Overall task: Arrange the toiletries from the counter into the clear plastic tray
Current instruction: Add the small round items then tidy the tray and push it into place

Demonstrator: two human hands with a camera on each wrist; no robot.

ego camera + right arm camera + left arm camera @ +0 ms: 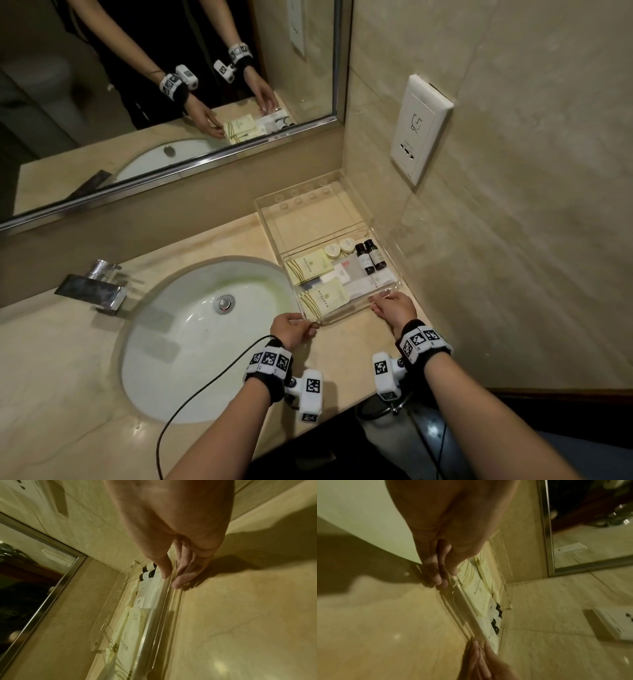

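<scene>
Head view shows the left hand [291,329] and right hand [395,308] each pinching the near rim of the clear plastic tray [346,317] beside the sink [205,329]; an uneven push may slide the bottles [370,258].

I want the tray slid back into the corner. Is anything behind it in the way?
Nothing visible. Both the left hand and right hand grip the tray at its near edge, and the counter behind it is bare up to the walls.

Black wristbands [270,368], checkered white markers
</scene>
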